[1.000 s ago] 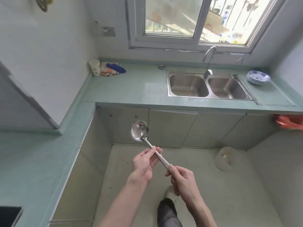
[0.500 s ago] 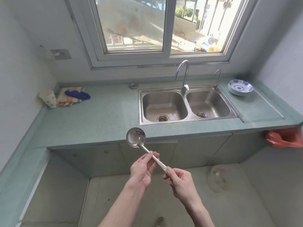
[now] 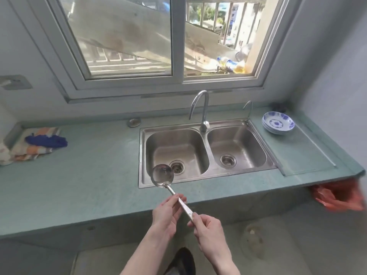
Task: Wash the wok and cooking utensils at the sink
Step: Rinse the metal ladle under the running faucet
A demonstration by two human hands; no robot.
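A steel ladle [image 3: 162, 175] is held in both hands, bowl up and to the left, over the front left corner of the double steel sink [image 3: 240, 176]. My left hand [image 3: 167, 214] pinches the middle of the handle. My right hand [image 3: 208, 228] grips the handle's end. Both basins are empty, with a curved tap [image 3: 200, 110] behind the divider. No wok is in view.
A stack of blue-patterned white bowls [image 3: 278, 125] sits right of the sink on a glass board [image 3: 309, 157]. Striped cloths with a blue rag [image 3: 39, 144] lie at the far left of the green counter [image 3: 79, 183]. A red bag [image 3: 337, 197] hangs under the counter's right end.
I have come closer to the sink; the view has swung from the corner to face it. The ladle, held the same way in both hands, now reaches over the sink's front edge.
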